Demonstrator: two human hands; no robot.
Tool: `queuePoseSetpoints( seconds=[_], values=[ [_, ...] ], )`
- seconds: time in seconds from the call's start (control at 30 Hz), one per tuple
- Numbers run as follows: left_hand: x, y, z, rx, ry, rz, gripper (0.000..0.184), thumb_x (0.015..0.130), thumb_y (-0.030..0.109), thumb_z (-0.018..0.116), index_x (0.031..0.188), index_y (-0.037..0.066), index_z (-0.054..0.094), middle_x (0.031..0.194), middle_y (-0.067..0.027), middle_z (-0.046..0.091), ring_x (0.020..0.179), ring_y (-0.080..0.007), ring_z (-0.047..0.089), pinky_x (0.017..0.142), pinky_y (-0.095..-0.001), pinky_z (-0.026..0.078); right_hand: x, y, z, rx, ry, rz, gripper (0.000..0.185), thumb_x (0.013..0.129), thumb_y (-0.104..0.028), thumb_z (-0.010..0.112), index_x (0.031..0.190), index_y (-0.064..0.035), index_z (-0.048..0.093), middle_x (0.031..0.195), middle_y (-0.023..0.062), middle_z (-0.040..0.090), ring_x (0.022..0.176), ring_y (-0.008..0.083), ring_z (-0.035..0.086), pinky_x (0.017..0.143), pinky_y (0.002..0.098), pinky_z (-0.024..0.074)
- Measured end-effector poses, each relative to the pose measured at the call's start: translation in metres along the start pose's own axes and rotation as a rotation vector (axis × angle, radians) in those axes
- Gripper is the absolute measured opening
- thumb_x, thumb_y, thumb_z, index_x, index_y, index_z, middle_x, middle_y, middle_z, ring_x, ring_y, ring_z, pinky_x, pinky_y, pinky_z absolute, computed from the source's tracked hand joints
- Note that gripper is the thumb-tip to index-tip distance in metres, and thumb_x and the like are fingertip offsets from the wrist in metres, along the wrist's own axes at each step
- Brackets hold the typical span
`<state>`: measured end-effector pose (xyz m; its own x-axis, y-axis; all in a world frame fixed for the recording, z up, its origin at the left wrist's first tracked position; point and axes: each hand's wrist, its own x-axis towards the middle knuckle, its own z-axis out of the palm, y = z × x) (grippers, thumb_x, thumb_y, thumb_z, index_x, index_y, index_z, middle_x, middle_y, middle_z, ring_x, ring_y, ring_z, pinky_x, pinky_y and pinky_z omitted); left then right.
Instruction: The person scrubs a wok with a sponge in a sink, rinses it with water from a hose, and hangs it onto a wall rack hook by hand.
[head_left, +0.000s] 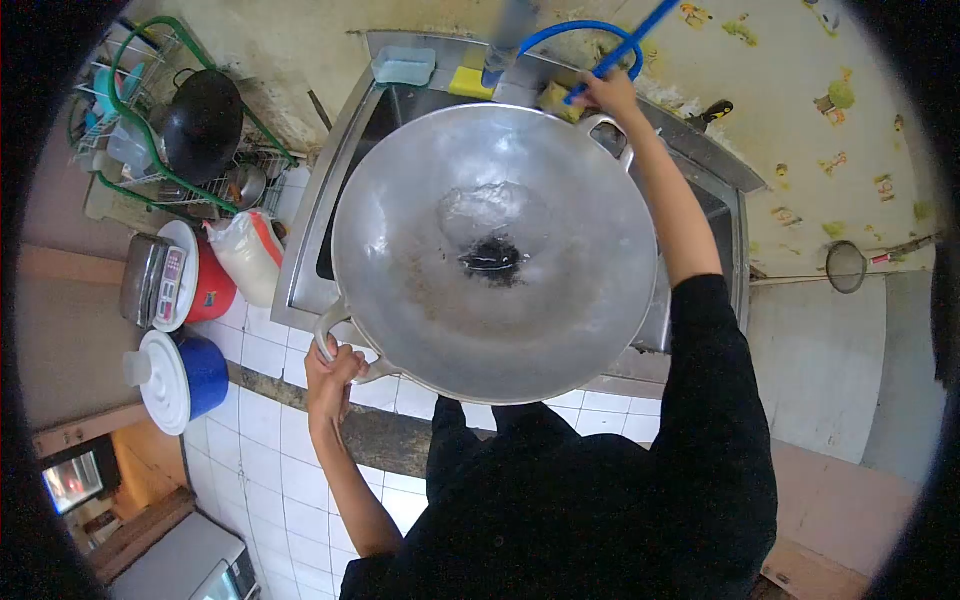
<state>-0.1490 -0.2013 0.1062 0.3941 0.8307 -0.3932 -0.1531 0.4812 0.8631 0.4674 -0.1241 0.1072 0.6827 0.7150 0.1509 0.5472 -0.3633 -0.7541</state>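
A big round metal wok [580,300] with loop handles rests tilted over the sink. In its bowl lie a shallow pool of water and a dark patch. My left hand [335,385] is closed around the near-left wok handle [330,325]. Past the far-right handle, my right hand [610,97] is closed on a blue hose [635,40], whose end points down and left. A yellow-green sponge [556,101] sits right by the fingertips; I cannot tell whether they touch it.
The metal sink [310,270] runs along the wall beneath the wok. On its back ledge are a clear plastic tub [404,66] and a yellow block [472,83]. A dish rack [150,170] with a black wok [203,125], a bag [245,260] and a blue bucket [205,375] stand left.
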Motion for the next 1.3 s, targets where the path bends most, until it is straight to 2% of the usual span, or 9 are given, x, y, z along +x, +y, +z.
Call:
queuePoseSetpoints(
  seconds=[0.2, 0.43, 0.57, 0.77, 0.87, 0.93, 1.03, 1.13, 1.3],
  values=[
    [0.001, -0.006, -0.005, -0.015, -0.022, 0.014, 0.033, 0.072, -0.012, 0.056, 0.084, 0.011, 0.035, 0.059, 0.0023, 0.036, 0.055, -0.012, 0.043, 0.058, -0.0306, 0.042, -0.095, 0.03, -0.11, -0.118, -0.056, 0.169, 0.035, 0.084, -0.026, 0.064, 0.079, 0.008, 0.062, 0.064, 0.012, 0.064, 0.053, 0.0172, 0.064, 0.047, 0.027, 0.0526],
    [0.0, -0.003, -0.003, 0.023, -0.018, 0.024, 0.034, 0.071, -0.011, 0.058, 0.085, 0.011, 0.036, 0.061, 0.0008, 0.039, 0.056, -0.0129, 0.046, 0.058, -0.0307, 0.042, -0.224, -0.026, -0.12, 0.006, -0.254, 0.33, 0.037, 0.084, -0.032, 0.061, 0.079, 0.0045, 0.064, 0.063, 0.0097, 0.064, 0.05, 0.0163, 0.062, 0.046, 0.0283, 0.0523],
    [0.001, -0.002, -0.003, 0.001, -0.033, 0.017, 0.033, 0.072, -0.01, 0.058, 0.084, 0.011, 0.036, 0.062, 0.0006, 0.039, 0.057, -0.0129, 0.047, 0.058, -0.0299, 0.043, -0.251, -0.067, -0.066, 0.273, -0.536, 0.326, 0.033, 0.088, -0.034, 0.059, 0.085, -0.002, 0.065, 0.071, 0.0036, 0.063, 0.06, 0.0091, 0.06, 0.056, 0.0215, 0.0496],
    [0.003, -0.009, -0.012, -0.012, -0.046, 0.052, 0.03, 0.074, -0.007, 0.058, 0.083, 0.01, 0.036, 0.064, -0.0001, 0.043, 0.057, -0.0121, 0.049, 0.056, -0.0284, 0.045, -0.233, -0.023, 0.055, 0.492, -0.376, 0.067, 0.032, 0.089, -0.033, 0.057, 0.087, -0.0027, 0.066, 0.078, 0.0069, 0.065, 0.068, 0.0147, 0.061, 0.06, 0.027, 0.0466],
    [0.003, -0.01, -0.01, -0.034, -0.04, 0.035, 0.031, 0.073, -0.009, 0.058, 0.082, 0.01, 0.035, 0.066, -0.0022, 0.047, 0.061, -0.0145, 0.055, 0.058, -0.0289, 0.047, -0.251, 0.012, 0.073, -0.06, -0.248, -0.231, 0.034, 0.089, -0.029, 0.053, 0.107, -0.001, 0.06, 0.11, 0.0163, 0.059, 0.099, 0.0245, 0.058, 0.082, 0.0361, 0.0457],
    [0.0, -0.008, -0.009, -0.024, -0.03, 0.031, 0.032, 0.072, -0.009, 0.057, 0.082, 0.011, 0.034, 0.065, -0.0019, 0.046, 0.06, -0.0146, 0.055, 0.058, -0.0291, 0.047, -0.261, 0.054, 0.099, -0.658, -0.043, -0.222, 0.049, 0.09, -0.026, 0.047, 0.133, -0.0022, 0.04, 0.14, 0.0196, 0.034, 0.128, 0.032, 0.035, 0.104, 0.0445, 0.0287],
    [0.0, -0.001, -0.003, -0.056, -0.036, 0.033, 0.034, 0.07, -0.013, 0.056, 0.082, 0.01, 0.033, 0.061, -0.0009, 0.043, 0.058, -0.0151, 0.054, 0.057, -0.0303, 0.046, -0.236, 0.057, 0.156, -0.822, -0.028, -0.126, 0.061, 0.091, -0.027, 0.041, 0.144, -0.0046, 0.019, 0.149, 0.0169, 0.018, 0.138, 0.0335, 0.015, 0.111, 0.0461, 0.0127],
    [-0.001, 0.004, 0.001, -0.002, 0.011, -0.019, 0.037, 0.068, -0.016, 0.054, 0.083, 0.01, 0.031, 0.059, 0.0003, 0.04, 0.056, -0.0149, 0.052, 0.056, -0.0307, 0.045, -0.198, 0.032, 0.249, -0.463, 0.283, -0.248, 0.063, 0.091, -0.03, 0.039, 0.144, -0.0034, 0.017, 0.149, 0.0188, 0.016, 0.14, 0.0314, 0.009, 0.113, 0.0431, 0.0102],
    [0.002, -0.005, -0.005, -0.046, 0.001, -0.027, 0.037, 0.069, -0.016, 0.055, 0.083, 0.01, 0.032, 0.058, 0.002, 0.036, 0.053, -0.0131, 0.049, 0.054, -0.0304, 0.045, -0.216, -0.072, 0.344, -0.104, 0.157, -0.33, 0.055, 0.093, -0.024, 0.042, 0.141, -0.0016, 0.026, 0.147, 0.022, 0.019, 0.136, 0.0357, 0.019, 0.112, 0.0453, 0.0144]
  ],
)
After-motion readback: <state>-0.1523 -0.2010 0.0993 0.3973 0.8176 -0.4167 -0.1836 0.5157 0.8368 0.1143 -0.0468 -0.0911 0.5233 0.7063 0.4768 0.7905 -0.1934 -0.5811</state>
